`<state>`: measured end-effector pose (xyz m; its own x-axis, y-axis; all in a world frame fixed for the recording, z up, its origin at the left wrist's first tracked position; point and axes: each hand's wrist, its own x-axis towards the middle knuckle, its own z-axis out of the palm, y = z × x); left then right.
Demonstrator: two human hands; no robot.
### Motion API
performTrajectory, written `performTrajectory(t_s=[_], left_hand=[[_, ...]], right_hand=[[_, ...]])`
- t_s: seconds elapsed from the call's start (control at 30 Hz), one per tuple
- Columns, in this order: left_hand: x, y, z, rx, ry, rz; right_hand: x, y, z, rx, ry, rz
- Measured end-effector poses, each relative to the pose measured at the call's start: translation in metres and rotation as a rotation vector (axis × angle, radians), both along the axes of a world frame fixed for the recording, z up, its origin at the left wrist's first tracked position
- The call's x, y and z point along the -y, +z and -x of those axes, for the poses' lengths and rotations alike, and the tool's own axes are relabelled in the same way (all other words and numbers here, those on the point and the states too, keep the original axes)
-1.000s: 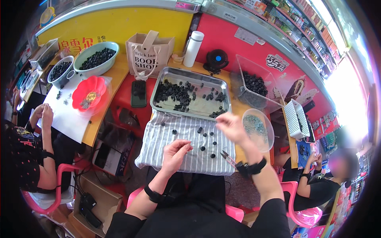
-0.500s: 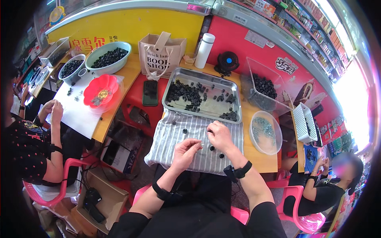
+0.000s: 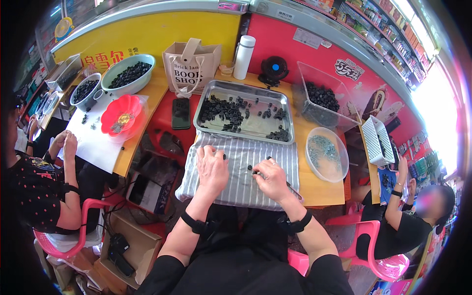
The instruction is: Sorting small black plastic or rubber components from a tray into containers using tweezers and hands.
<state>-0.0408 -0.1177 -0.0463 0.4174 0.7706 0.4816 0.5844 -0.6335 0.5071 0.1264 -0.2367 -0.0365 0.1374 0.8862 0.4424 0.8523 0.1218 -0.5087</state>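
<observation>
My left hand (image 3: 213, 169) rests palm down on a grey-and-white striped cloth (image 3: 236, 189), its fingers stretched forward and slightly apart. Beside its index finger lies a small round black part (image 3: 224, 156). My right hand (image 3: 271, 181) is curled over the cloth, thumb and fingertips pinched at a small black part (image 3: 254, 172). Another black part (image 3: 250, 167) sits just beyond those fingertips. A slim dark stick-like thing (image 3: 296, 193) shows from under the right hand; whether it is held or lying there I cannot tell. Beyond the cloth, a metal tray (image 3: 246, 135) holds many such black parts.
At right stand a round clear tub (image 3: 339, 176) of small pale pieces and a clear bin (image 3: 339, 120) of black parts. Behind the tray are a tote bag (image 3: 189, 66), white bottle (image 3: 244, 58) and black fan (image 3: 273, 70). A phone (image 3: 181, 114) lies left. People sit on both sides.
My left hand has moved forward and left and turned palm down. The right hand has come a little nearer to me. The view has shifted slightly.
</observation>
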Motion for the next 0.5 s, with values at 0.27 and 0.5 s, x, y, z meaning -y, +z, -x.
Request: performTrajectory(t_s=[0.27,0.5], left_hand=[[0.001,-0.008,-0.002,0.076,-0.122,-0.017],[0.045,-0.003,-0.010,0.377,-0.466,0.452]], right_hand=[[0.019,0.003,0.014,0.180,-0.005,-0.091],[0.050,0.009,-0.013,-0.205,-0.298,-0.275]])
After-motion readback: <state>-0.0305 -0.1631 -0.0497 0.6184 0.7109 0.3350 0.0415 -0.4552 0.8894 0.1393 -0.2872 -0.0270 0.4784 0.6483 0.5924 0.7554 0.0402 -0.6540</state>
